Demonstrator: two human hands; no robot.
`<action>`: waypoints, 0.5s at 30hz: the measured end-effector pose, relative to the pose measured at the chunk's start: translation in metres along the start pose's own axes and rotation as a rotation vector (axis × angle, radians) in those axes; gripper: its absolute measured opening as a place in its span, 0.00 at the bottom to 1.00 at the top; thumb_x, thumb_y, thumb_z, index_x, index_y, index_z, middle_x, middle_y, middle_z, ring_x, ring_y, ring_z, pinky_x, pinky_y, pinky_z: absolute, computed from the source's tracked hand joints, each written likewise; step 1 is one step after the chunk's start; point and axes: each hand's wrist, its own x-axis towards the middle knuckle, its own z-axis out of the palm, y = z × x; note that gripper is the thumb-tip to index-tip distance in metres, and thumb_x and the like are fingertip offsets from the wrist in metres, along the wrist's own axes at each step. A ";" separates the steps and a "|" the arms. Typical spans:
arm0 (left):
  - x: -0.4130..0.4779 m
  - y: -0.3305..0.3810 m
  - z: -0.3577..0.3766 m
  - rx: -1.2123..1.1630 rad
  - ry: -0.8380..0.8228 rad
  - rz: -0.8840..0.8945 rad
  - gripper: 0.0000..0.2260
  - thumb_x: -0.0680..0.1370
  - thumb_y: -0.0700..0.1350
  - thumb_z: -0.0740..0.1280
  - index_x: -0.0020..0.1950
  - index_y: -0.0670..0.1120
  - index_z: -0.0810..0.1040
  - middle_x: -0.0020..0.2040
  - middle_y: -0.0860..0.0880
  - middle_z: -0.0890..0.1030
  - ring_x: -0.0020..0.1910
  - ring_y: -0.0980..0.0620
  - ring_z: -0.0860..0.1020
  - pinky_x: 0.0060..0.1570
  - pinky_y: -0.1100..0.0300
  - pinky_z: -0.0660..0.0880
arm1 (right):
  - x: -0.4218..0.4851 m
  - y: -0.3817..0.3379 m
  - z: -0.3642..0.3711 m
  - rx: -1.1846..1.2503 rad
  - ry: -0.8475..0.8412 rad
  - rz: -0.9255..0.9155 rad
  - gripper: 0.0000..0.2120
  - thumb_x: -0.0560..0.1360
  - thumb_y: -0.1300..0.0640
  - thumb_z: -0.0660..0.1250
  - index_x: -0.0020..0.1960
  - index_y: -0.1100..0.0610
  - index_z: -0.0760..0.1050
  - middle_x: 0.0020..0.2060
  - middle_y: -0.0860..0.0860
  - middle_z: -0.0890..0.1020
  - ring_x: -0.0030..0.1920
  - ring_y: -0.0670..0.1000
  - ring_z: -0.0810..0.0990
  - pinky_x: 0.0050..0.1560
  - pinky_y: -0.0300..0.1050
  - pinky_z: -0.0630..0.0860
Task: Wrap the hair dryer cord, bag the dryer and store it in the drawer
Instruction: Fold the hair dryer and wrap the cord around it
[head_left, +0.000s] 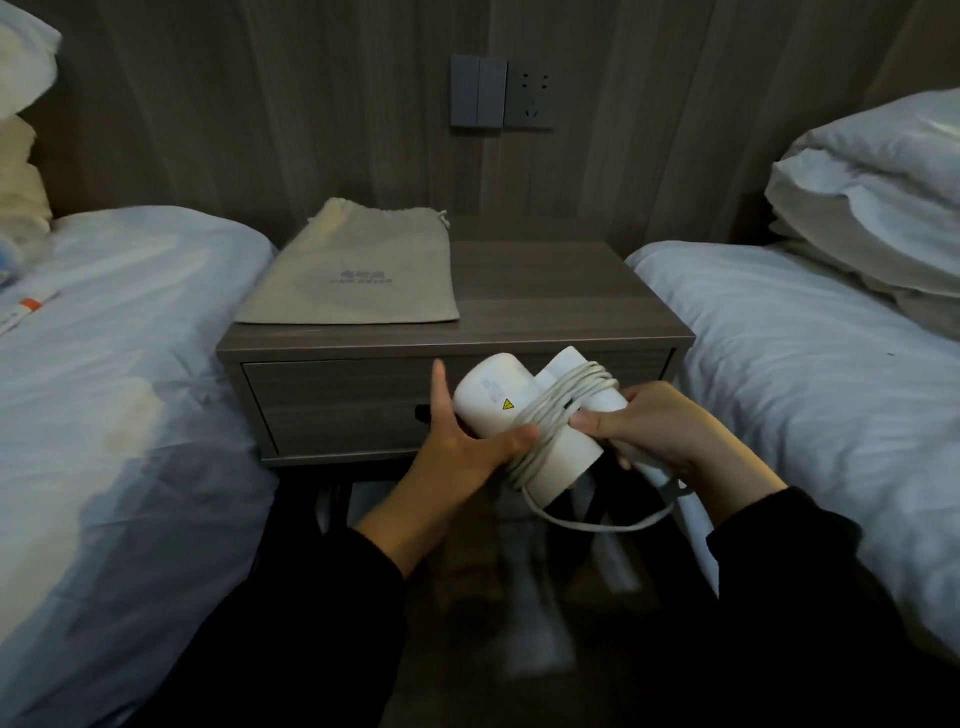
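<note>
A white hair dryer (493, 397) is held in front of the nightstand, its white cord (558, 410) wound several times around the body, with a loose loop hanging below. My left hand (457, 441) supports the dryer from the left, thumb pressed on the coils and fingers stretched upward. My right hand (660, 428) grips the dryer's right end and the cord. A beige drawstring bag (353, 275) lies flat on the nightstand's top. The drawer (337, 400) below is closed.
The grey wooden nightstand (561, 296) stands between two beds with white sheets, a left bed (130, 364) and a right bed (805, 364). Pillows (872, 197) are stacked on the right bed. A wall switch and socket (501, 93) sit above the nightstand.
</note>
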 end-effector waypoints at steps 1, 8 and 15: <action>-0.002 -0.003 0.007 -0.086 0.028 -0.036 0.55 0.63 0.45 0.77 0.75 0.60 0.39 0.67 0.53 0.67 0.61 0.51 0.75 0.61 0.45 0.74 | 0.000 -0.001 0.002 0.021 -0.008 -0.001 0.22 0.62 0.44 0.77 0.41 0.64 0.81 0.22 0.54 0.78 0.23 0.49 0.75 0.34 0.44 0.72; 0.000 -0.009 0.009 -0.330 0.061 -0.083 0.44 0.60 0.48 0.78 0.72 0.49 0.60 0.62 0.43 0.77 0.57 0.45 0.80 0.54 0.47 0.79 | -0.009 -0.007 0.015 0.048 -0.113 -0.072 0.20 0.66 0.41 0.72 0.37 0.59 0.80 0.22 0.51 0.78 0.24 0.48 0.76 0.31 0.42 0.72; 0.009 -0.003 -0.003 -0.195 0.109 -0.076 0.36 0.69 0.44 0.74 0.72 0.48 0.58 0.61 0.43 0.77 0.55 0.44 0.80 0.52 0.49 0.79 | -0.012 -0.011 0.022 0.006 -0.090 -0.128 0.36 0.65 0.27 0.58 0.45 0.59 0.81 0.41 0.55 0.85 0.44 0.54 0.84 0.53 0.51 0.77</action>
